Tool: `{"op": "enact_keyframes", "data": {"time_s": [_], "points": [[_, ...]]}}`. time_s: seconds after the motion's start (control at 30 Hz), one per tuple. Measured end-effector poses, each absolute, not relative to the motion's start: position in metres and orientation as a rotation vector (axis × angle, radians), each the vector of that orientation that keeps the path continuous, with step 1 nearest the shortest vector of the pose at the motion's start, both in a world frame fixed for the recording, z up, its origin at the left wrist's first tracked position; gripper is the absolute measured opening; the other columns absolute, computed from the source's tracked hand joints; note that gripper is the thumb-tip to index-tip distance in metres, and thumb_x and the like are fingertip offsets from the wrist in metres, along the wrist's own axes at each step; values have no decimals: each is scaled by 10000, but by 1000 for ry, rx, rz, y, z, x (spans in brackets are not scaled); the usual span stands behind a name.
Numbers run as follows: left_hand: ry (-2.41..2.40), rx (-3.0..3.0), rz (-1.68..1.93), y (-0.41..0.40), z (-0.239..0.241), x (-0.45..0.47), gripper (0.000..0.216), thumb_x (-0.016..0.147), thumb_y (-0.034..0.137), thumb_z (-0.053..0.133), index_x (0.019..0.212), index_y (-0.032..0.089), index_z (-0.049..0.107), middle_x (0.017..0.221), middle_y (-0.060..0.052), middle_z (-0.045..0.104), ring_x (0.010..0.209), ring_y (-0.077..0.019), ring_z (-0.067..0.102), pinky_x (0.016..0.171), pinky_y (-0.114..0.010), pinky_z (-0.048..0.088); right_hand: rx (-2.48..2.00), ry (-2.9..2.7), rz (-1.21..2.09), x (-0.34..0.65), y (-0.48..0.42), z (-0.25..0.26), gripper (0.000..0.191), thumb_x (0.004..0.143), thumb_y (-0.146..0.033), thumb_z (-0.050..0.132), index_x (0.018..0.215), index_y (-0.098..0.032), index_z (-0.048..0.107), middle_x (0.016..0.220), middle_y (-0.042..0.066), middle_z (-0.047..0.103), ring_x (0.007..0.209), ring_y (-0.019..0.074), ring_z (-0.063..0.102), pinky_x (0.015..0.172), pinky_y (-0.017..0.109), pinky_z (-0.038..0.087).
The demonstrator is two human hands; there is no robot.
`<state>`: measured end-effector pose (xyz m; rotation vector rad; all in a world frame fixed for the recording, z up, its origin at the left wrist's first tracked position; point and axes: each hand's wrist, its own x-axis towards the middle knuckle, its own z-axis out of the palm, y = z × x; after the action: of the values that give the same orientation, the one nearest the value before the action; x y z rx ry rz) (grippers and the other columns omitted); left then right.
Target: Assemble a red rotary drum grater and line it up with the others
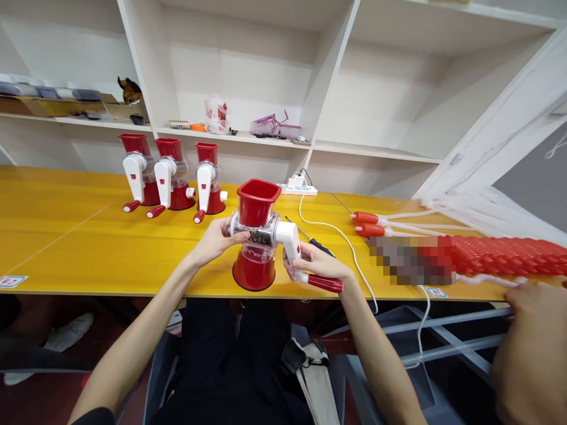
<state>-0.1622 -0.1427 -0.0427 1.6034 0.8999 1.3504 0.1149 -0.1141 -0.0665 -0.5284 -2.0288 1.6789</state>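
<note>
Red drum grater [256,242] sits upright between two grips: left hand [218,241] clasping clear barrel [263,227], right hand [319,261] clasping white crank [289,236].

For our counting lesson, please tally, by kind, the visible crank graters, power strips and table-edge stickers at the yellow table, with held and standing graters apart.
Held crank grater: 1
Standing crank graters: 3
Power strip: 1
Table-edge stickers: 2
Total: 7

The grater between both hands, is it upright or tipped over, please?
Upright: the grater has its red base lowest and its hopper on top.
</note>
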Motion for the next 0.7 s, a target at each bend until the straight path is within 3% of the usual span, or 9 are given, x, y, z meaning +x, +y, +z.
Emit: {"op": "enact_keyframes", "data": {"time_s": [0.23, 0.33, 0.4, 0.53, 0.7], "points": [[915, 1622, 1348, -138, -48, -166, 468, 628, 481, 855, 886, 126, 691, 860, -67, 748, 780, -191, 679, 753, -319, 568, -763, -2447, 1347, 128, -125, -39, 397, 879, -519, 644, 1021, -176, 503, 917, 47, 682, 821, 179, 672, 761, 310, 520], [893, 1663, 1347, -135, -51, -167, 523, 665, 523, 824, 971, 122, 686, 952, -98, 761, 869, -230, 704, 826, -358, 568, -972, -2643, 1225, 135, -135, -28, 387, 910, -473, 600, 1118, -175, 468, 915, 41, 671, 692, 159, 666, 664, 289, 513], [880, 1711, 1364, -134, -52, -167, 530, 697, 520, 805, 1025, 123, 679, 1017, -112, 760, 946, -253, 705, 881, -371, 555, -1206, -2758, 989, 136, -143, -24, 313, 945, -428, 557, 1110, -177, 470, 882, 39, 663, 657, 157, 648, 624, 280, 483], [937, 1767, 1496, -132, -52, -163, 520, 761, 505, 755, 1099, 125, 646, 1098, -118, 745, 1024, -255, 684, 931, -363, 527, -1380, -2885, 256, 131, -160, -25, 190, 990, -368, 527, 1012, -180, 540, 917, 73, 671, 823, 203, 645, 692, 288, 418], [1136, 1800, 1579, -133, -53, -157, 504, 787, 514, 721, 1121, 157, 601, 1125, -99, 714, 1052, -243, 658, 982, -369, 487, -1291, -2887, -130, 118, -190, -22, 188, 1009, -330, 501, 910, -178, 553, 777, 54, 676, 696, 199, 635, 596, 297, 265]]}}
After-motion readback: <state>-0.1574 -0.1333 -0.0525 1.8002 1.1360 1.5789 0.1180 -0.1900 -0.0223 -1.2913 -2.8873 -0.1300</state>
